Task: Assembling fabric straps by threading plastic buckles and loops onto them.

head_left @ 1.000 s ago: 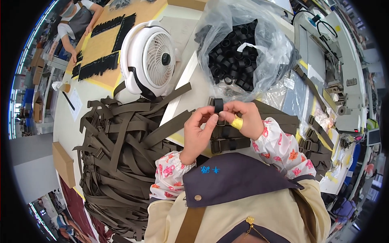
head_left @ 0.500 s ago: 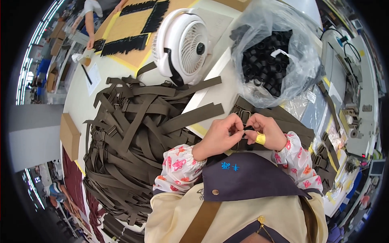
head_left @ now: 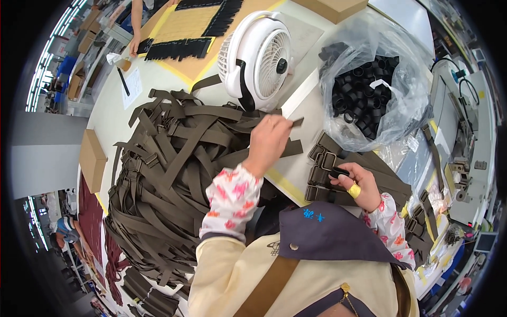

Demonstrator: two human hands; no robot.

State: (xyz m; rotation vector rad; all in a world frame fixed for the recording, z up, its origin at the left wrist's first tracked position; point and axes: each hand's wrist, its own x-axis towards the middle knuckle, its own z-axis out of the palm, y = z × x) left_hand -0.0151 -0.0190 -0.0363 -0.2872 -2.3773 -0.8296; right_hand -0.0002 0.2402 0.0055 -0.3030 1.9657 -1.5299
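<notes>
Reaching over the big heap of dark olive webbing straps (head_left: 174, 179), my left hand (head_left: 268, 141) has its fingers closed on one webbing strap (head_left: 298, 122), whose cut end sticks out to the right. My right hand (head_left: 360, 184) pinches a small black loop (head_left: 338, 172) between thumb and fingers, and a yellow wrap covers part of its thumb. Just beside the loop lie metal buckles (head_left: 322, 166) on a stack of wide olive straps (head_left: 383, 171). More black loops (head_left: 364, 98) fill a clear plastic bag beyond my right hand.
A white fan (head_left: 259, 63) stands behind the heap. Far left, another person's hand (head_left: 135, 45) touches a board with black fringed strips (head_left: 179, 50). A cardboard box (head_left: 92, 161) sits at the left edge; a machine (head_left: 459, 142) stands at the right.
My hands have separated from a shared pinch around the black loop. The left has moved up and left to a strap end; the right keeps the loop. The view has shifted slightly.
</notes>
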